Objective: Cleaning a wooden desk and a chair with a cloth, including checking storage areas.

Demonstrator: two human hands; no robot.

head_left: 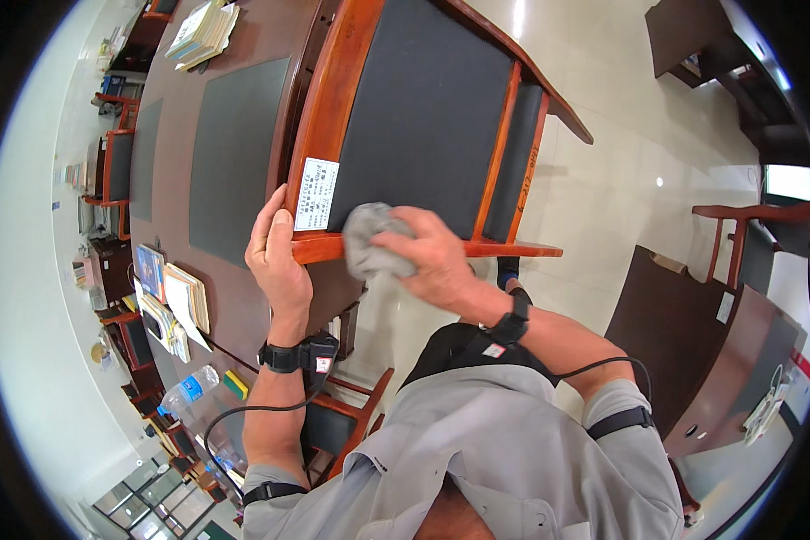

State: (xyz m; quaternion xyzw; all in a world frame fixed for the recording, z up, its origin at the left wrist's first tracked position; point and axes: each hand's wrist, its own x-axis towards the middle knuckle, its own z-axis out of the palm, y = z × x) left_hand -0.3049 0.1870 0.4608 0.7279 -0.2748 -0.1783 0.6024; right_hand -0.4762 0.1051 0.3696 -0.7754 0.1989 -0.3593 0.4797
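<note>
A wooden chair [328, 90] with reddish-brown frame and black padded panels [423, 108] fills the upper middle of the head view, its back facing me. My left hand [279, 261] grips the corner of its frame, beside a white printed label [316, 194]. In my right hand [436, 261] is a crumpled grey cloth [375, 241], pressed against the frame's near rail and the edge of the black panel. The fingers of that hand are bent over the cloth, slightly blurred. Black straps with a cable sit on both wrists.
A long brown table [166, 135] with dark mats [238, 153] runs along the left. On it are stacked papers [202, 36], folders [186, 301] and a water bottle [190, 390]. Another chair [333, 423] stands near my left elbow. A brown desk [693, 342] is at the right.
</note>
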